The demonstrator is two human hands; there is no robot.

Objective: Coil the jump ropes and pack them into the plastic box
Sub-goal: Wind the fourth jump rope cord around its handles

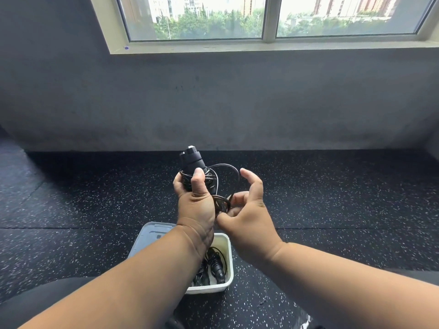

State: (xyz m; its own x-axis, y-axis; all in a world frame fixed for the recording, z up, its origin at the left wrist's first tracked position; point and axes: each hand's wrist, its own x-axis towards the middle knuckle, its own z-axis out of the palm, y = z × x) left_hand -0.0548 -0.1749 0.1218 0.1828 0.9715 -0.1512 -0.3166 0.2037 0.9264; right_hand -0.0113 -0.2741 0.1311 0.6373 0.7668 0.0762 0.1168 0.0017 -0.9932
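Observation:
My left hand (193, 198) grips the two black handles (191, 160) of a jump rope upright, with its thin dark cord (225, 166) wound around them. A loop of that cord arcs to the right and comes down into my right hand (247, 210), whose fingers pinch small coils of it beside my left wrist. Below my forearms stands the white plastic box (229, 260) on the floor. Another coiled black jump rope (215, 264) lies inside it, partly hidden by my left forearm.
The box's translucent lid (152, 233) lies just left of and behind the box. Black speckled rubber floor (332, 198) spreads all around. A dark grey wall (213, 103) with a window rises behind it. My dark-clad knees show at the bottom corners.

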